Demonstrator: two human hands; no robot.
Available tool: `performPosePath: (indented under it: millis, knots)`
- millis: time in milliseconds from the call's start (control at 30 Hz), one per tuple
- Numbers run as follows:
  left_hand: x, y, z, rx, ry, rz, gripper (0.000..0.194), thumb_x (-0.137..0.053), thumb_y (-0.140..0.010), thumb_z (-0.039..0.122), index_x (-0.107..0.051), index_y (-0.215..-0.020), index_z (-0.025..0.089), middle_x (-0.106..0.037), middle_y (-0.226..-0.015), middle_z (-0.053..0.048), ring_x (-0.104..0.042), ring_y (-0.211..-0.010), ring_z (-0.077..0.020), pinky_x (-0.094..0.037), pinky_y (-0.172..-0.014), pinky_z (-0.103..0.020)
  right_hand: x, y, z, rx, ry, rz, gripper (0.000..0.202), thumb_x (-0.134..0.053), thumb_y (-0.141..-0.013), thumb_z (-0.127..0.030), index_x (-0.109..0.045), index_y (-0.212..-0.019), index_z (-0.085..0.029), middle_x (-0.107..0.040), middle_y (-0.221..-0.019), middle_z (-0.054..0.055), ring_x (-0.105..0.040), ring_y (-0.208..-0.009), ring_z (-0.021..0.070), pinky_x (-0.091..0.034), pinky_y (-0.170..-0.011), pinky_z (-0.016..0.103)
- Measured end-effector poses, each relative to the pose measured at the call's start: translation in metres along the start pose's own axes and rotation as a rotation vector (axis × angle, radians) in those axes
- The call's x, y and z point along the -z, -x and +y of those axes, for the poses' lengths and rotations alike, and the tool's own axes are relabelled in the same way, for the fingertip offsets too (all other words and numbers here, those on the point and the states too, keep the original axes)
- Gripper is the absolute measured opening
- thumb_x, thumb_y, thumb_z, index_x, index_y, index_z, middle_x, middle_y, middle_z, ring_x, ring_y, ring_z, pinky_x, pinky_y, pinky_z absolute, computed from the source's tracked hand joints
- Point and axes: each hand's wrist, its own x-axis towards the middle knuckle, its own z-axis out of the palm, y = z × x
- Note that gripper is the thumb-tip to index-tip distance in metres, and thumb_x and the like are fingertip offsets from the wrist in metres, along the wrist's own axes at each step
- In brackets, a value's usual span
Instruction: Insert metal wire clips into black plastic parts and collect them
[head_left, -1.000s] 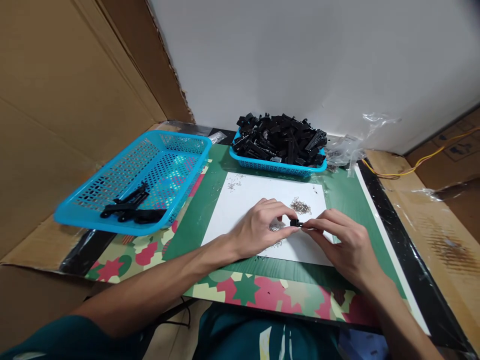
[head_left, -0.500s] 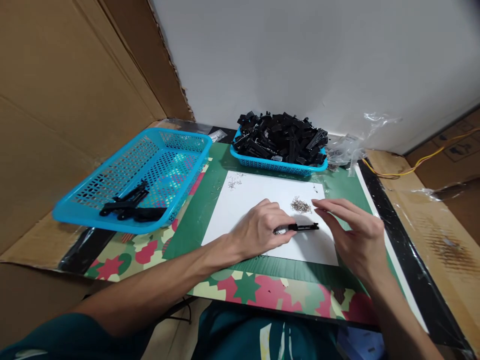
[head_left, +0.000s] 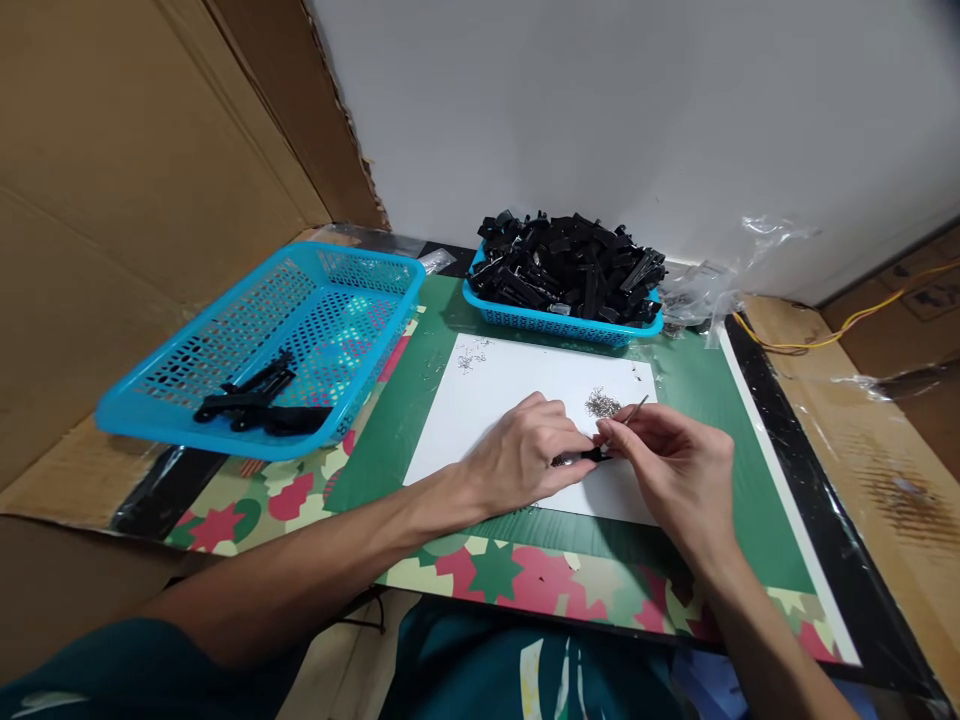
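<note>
Over the white sheet (head_left: pixel 442 430), my left hand (head_left: pixel 529 450) pinches a slim black plastic part (head_left: pixel 596 454) between thumb and fingers. My right hand (head_left: pixel 679 465) is closed at the part's right end, its thumb and fingertips pressed together. A thin metal rod-like tool (head_left: pixel 637 408) sticks up out of its grip; the rest of it is hidden. Just behind the fingertips lies a heap of tiny metal pieces (head_left: pixel 602 402), perhaps small springs. More small metal bits (head_left: pixel 561 461) lie beside my left fingers, partly covered.
A blue basket (head_left: pixel 555 325) piled with black plastic parts (head_left: pixel 577 265) stands at the back. At left, another blue basket (head_left: pixel 150 425) holds a few black pieces (head_left: pixel 262 405). Loose metal bits (head_left: pixel 471 357) lie on the sheet's far left corner. Plastic bags (head_left: pixel 701 290) sit back right.
My right hand has moved left and in to the black part, and the thin metal tool now shows in its fingers. My left hand keeps its hold in nearly the same place.
</note>
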Motion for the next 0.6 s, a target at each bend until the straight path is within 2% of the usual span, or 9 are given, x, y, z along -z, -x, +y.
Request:
performPosePath:
  millis: [233,333,433,533,600]
  knots:
    - [0.004,0.0,0.002,0.059,0.043,-0.058,0.013,-0.071,-0.095,0.021,-0.075,-0.084,0.016,-0.073,-0.076,-0.001,-0.063,-0.079,-0.0178,-0.041,-0.08,-0.035,-0.002,0.005,-0.003,0.157,0.213,0.009,0.014,-0.078,-0.091,-0.029,-0.075,-0.08,-0.021,-0.08,-0.072,0.0,-0.076,-0.06,0.0155,-0.06,-0.059,0.021]
    - [0.005,0.003,0.002,0.096,0.08,-0.068,0.008,-0.072,-0.092,0.019,-0.074,-0.085,0.017,-0.072,-0.075,-0.001,-0.064,-0.078,-0.0174,-0.042,-0.08,-0.034,-0.007,0.009,0.0,0.195,0.2,0.021,0.012,-0.075,-0.092,-0.028,-0.075,-0.081,-0.022,-0.081,-0.072,-0.001,-0.078,-0.06,0.0158,-0.061,-0.058,0.019]
    - [0.005,0.007,0.001,0.145,0.08,-0.083,0.012,-0.074,-0.089,0.018,-0.072,-0.077,0.018,-0.069,-0.07,0.0,-0.064,-0.076,-0.017,-0.043,-0.081,-0.034,-0.014,0.011,0.005,0.198,0.13,0.03,0.016,-0.073,-0.094,-0.03,-0.074,-0.08,-0.022,-0.08,-0.071,-0.001,-0.078,-0.06,0.0161,-0.061,-0.057,0.018]
    - [0.005,0.007,0.004,0.193,0.052,-0.03,0.005,-0.078,-0.083,0.017,-0.074,-0.079,0.019,-0.072,-0.074,-0.001,-0.064,-0.076,-0.0182,-0.044,-0.081,-0.035,-0.015,0.008,0.007,0.205,0.04,-0.01,0.017,-0.072,-0.095,-0.032,-0.074,-0.082,-0.022,-0.08,-0.074,0.0,-0.078,-0.061,0.0158,-0.062,-0.059,0.018]
    - [0.007,0.005,0.007,0.278,0.087,0.04,0.007,-0.08,-0.08,0.018,-0.078,-0.087,0.02,-0.076,-0.079,-0.002,-0.064,-0.076,-0.0187,-0.045,-0.082,-0.036,-0.008,0.004,0.005,0.245,0.022,0.046,0.015,-0.072,-0.096,-0.034,-0.075,-0.086,-0.022,-0.081,-0.079,0.0,-0.078,-0.064,0.0155,-0.063,-0.063,0.018]
